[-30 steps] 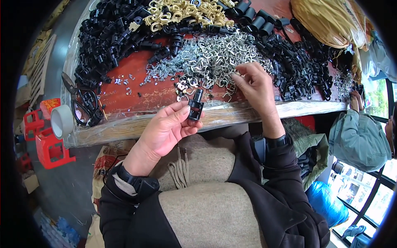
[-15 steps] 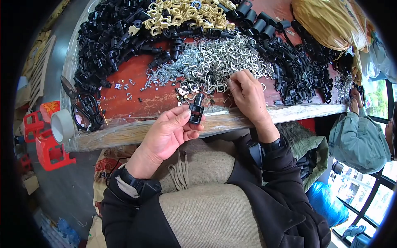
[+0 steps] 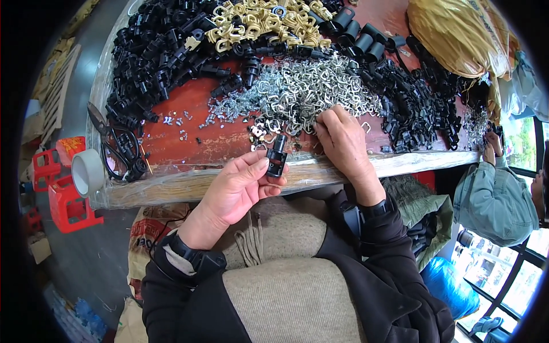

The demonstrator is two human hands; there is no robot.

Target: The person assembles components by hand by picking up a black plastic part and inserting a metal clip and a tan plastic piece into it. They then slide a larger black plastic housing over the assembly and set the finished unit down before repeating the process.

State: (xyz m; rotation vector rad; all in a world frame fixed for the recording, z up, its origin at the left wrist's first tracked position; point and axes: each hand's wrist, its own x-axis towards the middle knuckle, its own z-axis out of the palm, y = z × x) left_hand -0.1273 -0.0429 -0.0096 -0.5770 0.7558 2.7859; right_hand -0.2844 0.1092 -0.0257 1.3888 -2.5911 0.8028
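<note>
Between the thumb and fingers of my left hand (image 3: 237, 188) is a black plastic fitting (image 3: 277, 160), held upright with its narrow round end up, just in front of the table edge. My right hand (image 3: 343, 140) rests at the near side of a heap of bent silver metal hooks (image 3: 309, 83). Its fingers are curled together and pointing down, and whatever they pinch is hidden. Small clear-grey pieces (image 3: 246, 100) lie left of the hooks. A few loose hooks and pale bits (image 3: 258, 130) are scattered just beyond the fitting.
Black plastic parts (image 3: 137, 74) pile up at the left, tan rings (image 3: 246, 26) at the back, and small black clips (image 3: 412, 103) at the right. Scissors (image 3: 117, 143) and a tape roll (image 3: 87, 172) sit at the left corner. Another person's sleeve (image 3: 486, 197) is at the right.
My right hand has drawn slightly back toward the table edge, its fingers curled lower at the hooks. My left hand keeps the black fitting in nearly the same place.
</note>
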